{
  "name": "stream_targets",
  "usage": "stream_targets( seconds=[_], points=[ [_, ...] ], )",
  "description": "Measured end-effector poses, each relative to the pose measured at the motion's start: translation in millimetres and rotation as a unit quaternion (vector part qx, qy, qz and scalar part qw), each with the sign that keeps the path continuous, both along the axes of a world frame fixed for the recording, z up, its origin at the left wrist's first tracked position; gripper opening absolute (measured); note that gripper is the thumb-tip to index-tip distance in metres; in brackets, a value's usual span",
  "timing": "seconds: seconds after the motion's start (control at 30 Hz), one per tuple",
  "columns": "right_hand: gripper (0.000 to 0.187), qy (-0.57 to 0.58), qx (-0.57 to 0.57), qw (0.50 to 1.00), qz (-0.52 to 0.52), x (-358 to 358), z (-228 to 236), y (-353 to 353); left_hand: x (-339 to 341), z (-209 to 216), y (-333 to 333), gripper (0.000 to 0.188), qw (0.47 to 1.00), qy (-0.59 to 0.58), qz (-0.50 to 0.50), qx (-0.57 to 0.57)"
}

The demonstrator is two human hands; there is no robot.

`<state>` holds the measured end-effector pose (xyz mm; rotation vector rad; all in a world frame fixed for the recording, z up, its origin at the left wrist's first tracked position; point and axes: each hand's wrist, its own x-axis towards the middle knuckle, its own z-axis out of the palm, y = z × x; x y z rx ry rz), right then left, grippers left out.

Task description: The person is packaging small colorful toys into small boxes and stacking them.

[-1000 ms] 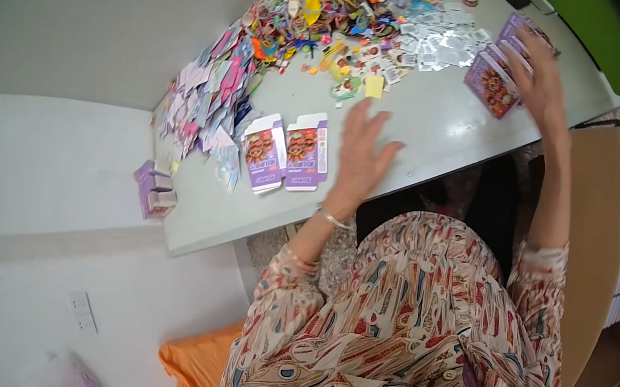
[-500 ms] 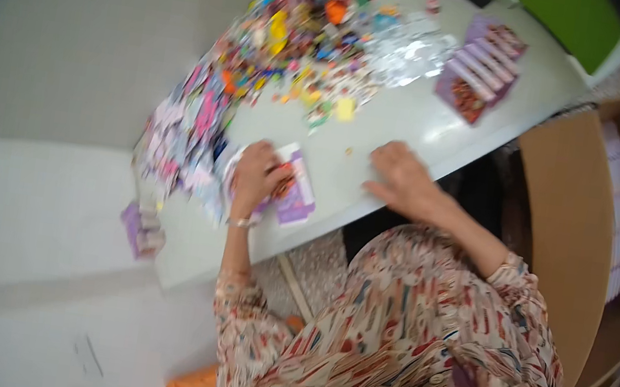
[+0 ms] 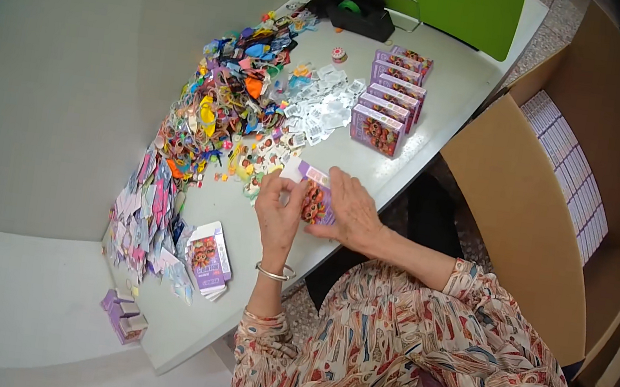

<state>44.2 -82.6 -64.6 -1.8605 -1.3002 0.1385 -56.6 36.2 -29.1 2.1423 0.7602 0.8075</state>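
Observation:
Both hands are on a small purple box (image 3: pixel 314 204) with a colourful printed front and a white end flap standing open at its upper left. My left hand (image 3: pixel 278 206) pinches at the flap end, thumb against fingers. On the other side, my right hand (image 3: pixel 354 209) grips the box, thumb at the bottom edge and fingers along the top. Left of my hands lies a stack of flat purple cartons (image 3: pixel 209 261). Beyond the box are small printed stickers or pieces (image 3: pixel 272 152) and a heap of clear and silvery packets (image 3: pixel 323 108).
Several finished-looking purple boxes (image 3: pixel 378 129) stand in a row at the right. A mixed heap of small colourful trinkets (image 3: pixel 229 95) and pink-white packets (image 3: pixel 154 203) line the wall. A black tape dispenser (image 3: pixel 362 23) stands far back. A large cardboard carton (image 3: pixel 517 215) holds packed rows at right.
My left hand has come from the carton stack with a box, which now sits between both hands. The right hand has closed onto it. The view has turned and sharpened.

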Motion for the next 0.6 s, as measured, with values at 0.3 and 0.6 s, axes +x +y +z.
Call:
stream_targets(
  seconds=[0.3, 0.6],
  points=[
    [0.079, 0.077, -0.064, 0.995, -0.026, 30, 6, -2, -6, -2, -17, 0.031, 0.976, -0.125, 0.001, -0.178],
    [0.07, 0.201, -0.106, 0.973, 0.029, 36, 17, -8, -15, -31, -29, 0.051, 0.941, -0.202, -0.033, -0.269]
  ],
)
